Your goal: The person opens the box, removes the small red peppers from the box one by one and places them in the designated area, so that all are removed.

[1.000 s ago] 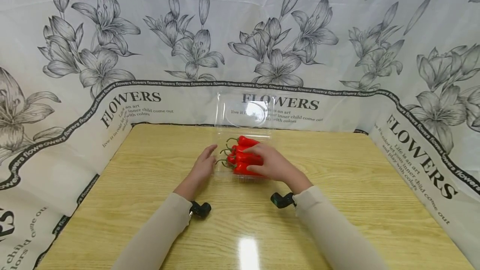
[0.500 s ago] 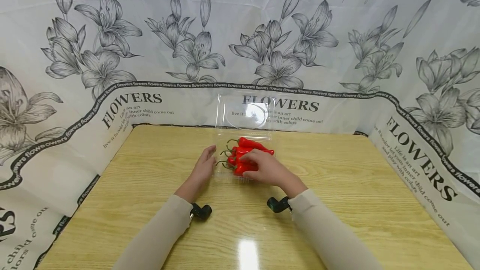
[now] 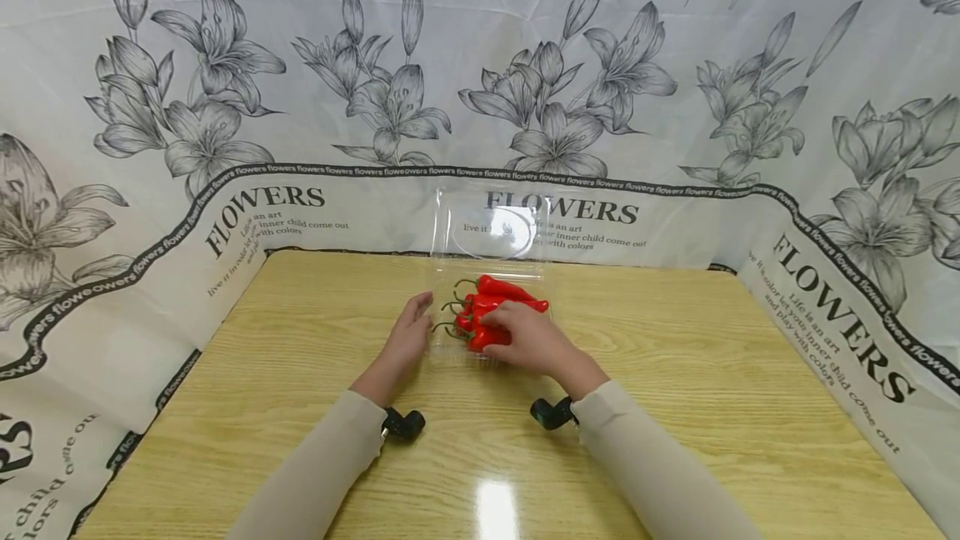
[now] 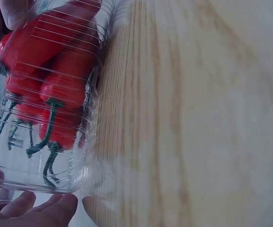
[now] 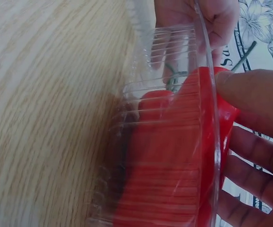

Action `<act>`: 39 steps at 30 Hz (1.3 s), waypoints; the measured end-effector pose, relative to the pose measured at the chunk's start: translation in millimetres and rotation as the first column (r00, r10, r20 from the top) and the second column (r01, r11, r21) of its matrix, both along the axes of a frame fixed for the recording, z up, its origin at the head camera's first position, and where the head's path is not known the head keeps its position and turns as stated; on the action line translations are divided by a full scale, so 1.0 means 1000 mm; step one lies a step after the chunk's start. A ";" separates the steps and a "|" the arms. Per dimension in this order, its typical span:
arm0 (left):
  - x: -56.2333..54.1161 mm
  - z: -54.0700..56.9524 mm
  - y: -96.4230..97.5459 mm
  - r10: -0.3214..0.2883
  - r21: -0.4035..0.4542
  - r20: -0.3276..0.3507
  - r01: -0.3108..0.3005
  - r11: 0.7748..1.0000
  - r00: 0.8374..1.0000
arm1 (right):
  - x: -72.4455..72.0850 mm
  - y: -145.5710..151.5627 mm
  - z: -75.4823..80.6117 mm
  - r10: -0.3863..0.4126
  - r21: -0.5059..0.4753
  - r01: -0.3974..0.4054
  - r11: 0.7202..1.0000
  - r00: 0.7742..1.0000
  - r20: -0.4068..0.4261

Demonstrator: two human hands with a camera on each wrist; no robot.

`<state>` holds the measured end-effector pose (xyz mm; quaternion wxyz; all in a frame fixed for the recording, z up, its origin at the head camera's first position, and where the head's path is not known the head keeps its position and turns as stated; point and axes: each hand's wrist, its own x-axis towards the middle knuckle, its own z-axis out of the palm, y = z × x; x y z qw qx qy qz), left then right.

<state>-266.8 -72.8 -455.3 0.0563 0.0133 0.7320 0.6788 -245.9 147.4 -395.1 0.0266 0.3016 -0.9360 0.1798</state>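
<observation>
Several long red peppers [image 3: 506, 287] with curved green stems lie side by side in a clear plastic clamshell container [image 4: 42, 177], stems pointing left. My right hand [image 3: 532, 340] is over the nearest pepper [image 5: 174, 142], thumb [image 5: 257, 92] at its stem end and curled fingers on its upper side, gripping it inside the container. At the container's left end, my left hand [image 3: 408, 332] holds its fingers loosely extended, fingertips [image 4: 68, 203] right at the plastic wall. The stems are between the two hands in the head view. The right palm hides part of the front peppers.
The container's clear lid [image 3: 487, 227] stands raised at the back, near the flower-printed curtain [image 3: 390, 107] around the table. Wood-grain tabletop [image 3: 637, 323] extends on both sides. A dark wrist camera sits on each wrist, at the beige cuffs.
My right hand has shifted a little left along the peppers, uncovering the tip of a pepper at the right. My left hand has stayed at the container's left end.
</observation>
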 end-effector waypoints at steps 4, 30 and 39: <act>0.000 0.000 0.000 0.005 -0.013 -0.004 -0.005 1.000 1.000 | 0.000 -0.003 -0.001 -0.014 0.026 0.014 1.000 1.000 -0.011; 0.001 -0.001 0.001 0.012 -0.030 -0.023 -0.013 0.999 1.000 | -0.002 -0.002 -0.006 -0.029 -0.135 0.021 0.991 0.998 -0.062; 0.001 -0.001 0.000 0.014 -0.025 -0.032 -0.015 1.000 0.999 | -0.001 -0.002 0.000 -0.065 -0.308 0.061 0.949 0.998 -0.003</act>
